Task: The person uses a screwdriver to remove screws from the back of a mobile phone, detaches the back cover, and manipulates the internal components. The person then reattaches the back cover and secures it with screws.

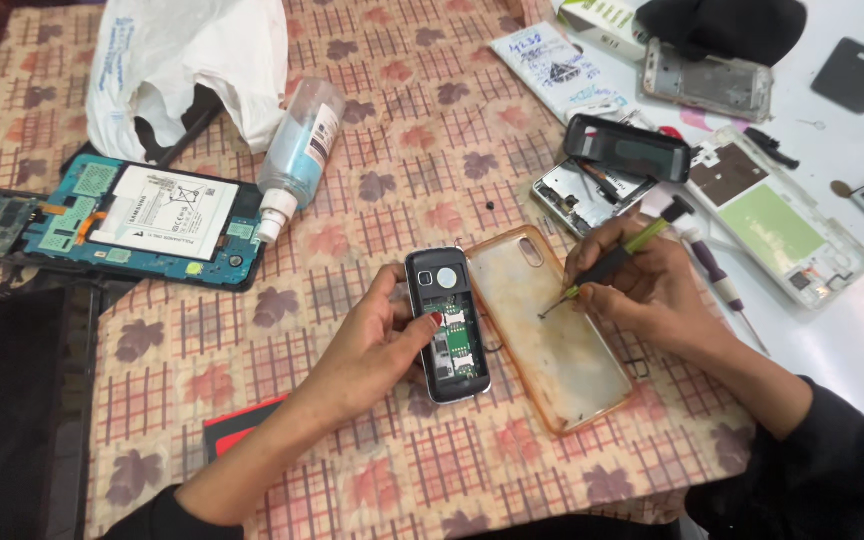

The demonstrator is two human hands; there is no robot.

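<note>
I see the left hand point(377, 345) closed around a small black phone with its back cover off point(447, 325), thumb pressed on the exposed board, the phone lying on the checked leaf-print tablecloth point(402, 160). Just right of it, the right hand point(642, 285) pinches a green-handled screwdriver point(607, 262), its tip touching the clear, yellowed phone case point(552, 345) lying between the hands. Beyond the left hand lie an opened tablet point(147, 220) and a spray bottle point(297, 155).
</note>
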